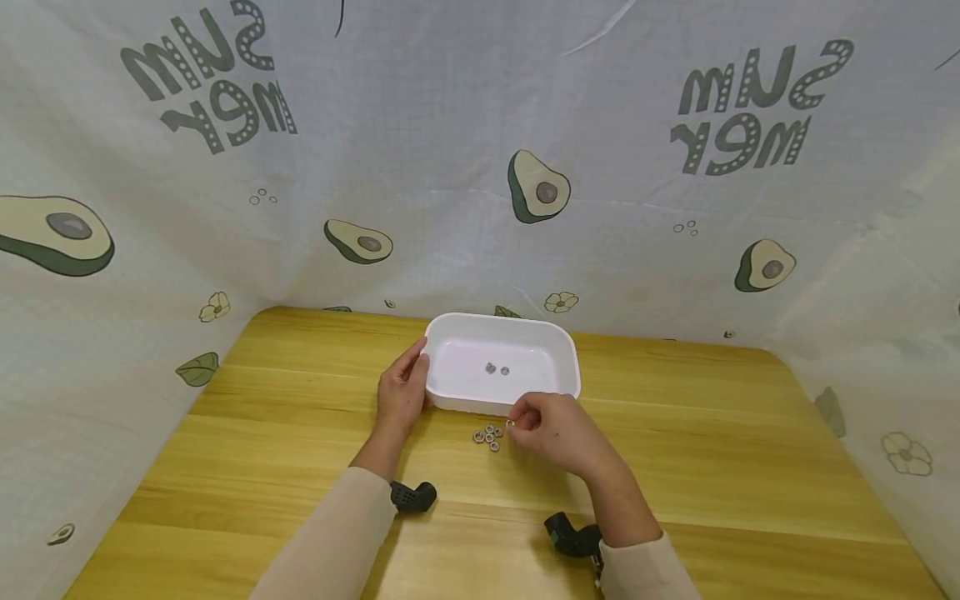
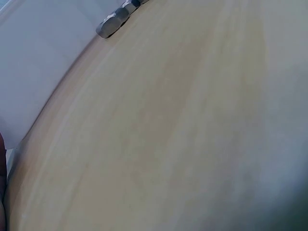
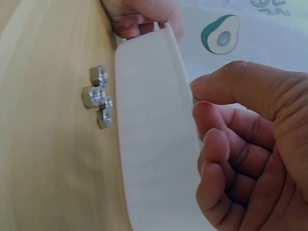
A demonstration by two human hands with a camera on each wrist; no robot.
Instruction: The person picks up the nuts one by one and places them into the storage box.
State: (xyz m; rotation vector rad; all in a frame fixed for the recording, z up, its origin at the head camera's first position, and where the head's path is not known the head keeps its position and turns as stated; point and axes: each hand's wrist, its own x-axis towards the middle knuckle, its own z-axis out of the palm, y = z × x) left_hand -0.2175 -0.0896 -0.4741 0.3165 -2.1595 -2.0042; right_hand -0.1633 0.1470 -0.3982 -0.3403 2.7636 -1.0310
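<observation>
A white plastic bin [image 1: 502,407] stands on the table, with several small metal nuts [image 1: 491,367] lying on its floor. At its left end my left hand [image 1: 401,392] grips the wall and rim; the right wrist view shows that hand [image 3: 144,17] with fingers curled at the bin's end. My right hand [image 1: 558,429] is at the near right side of the bin and pinches a nut [image 1: 510,423] between thumb and index finger; the fingertips mostly hide it in the right wrist view. Several more hex nuts [image 1: 489,437] lie clustered in front of the bin, left of the right hand.
The wooden table [image 1: 300,433] extends to both sides of the bin. Behind it hangs a pale cloth [image 1: 450,125] printed with avocados and lettering. Black wrist devices [image 1: 573,537] sit under both forearms, near the tabletop.
</observation>
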